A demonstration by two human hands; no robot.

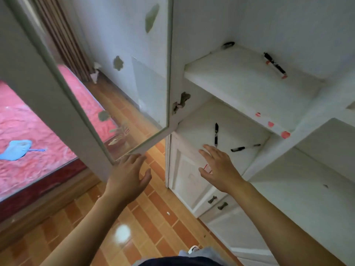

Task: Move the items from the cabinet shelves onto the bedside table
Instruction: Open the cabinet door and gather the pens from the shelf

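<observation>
Since every item in view is lying on a shelf and neither hand carries anything, the job looks barely begun, perhaps only as far as the cabinet door point(107, 89) being swung wide at about ten o'clock. On the lower shelf point(240, 120) a black pen point(216, 134) lies nearly upright in the picture, and a second black pen point(245, 148) lies at roughly four o'clock from it, apart from it and closer to the shelf's front edge. On the upper shelf point(240, 77) a black marker with red ends point(275, 65) rests toward one o'clock, and a small dark round thing point(227, 44), too blurred to name, sits in the back corner at twelve.

The right hand point(217, 167) reaches toward the lower shelf with fingers spread and straight, its fingertips just beside the lower tip of the first pen but, as far as I can tell, not touching it. The left hand point(127, 173) is also spread and holds nothing; its fingertips lie at the bottom corner of the door, and whether they press it I cannot tell.

So all four things remain to be lifted out and carried. No bedside surface shows; only a bed with a red cover point(38, 131) at nine o'clock and the tiled floor point(134, 217) below.
</observation>
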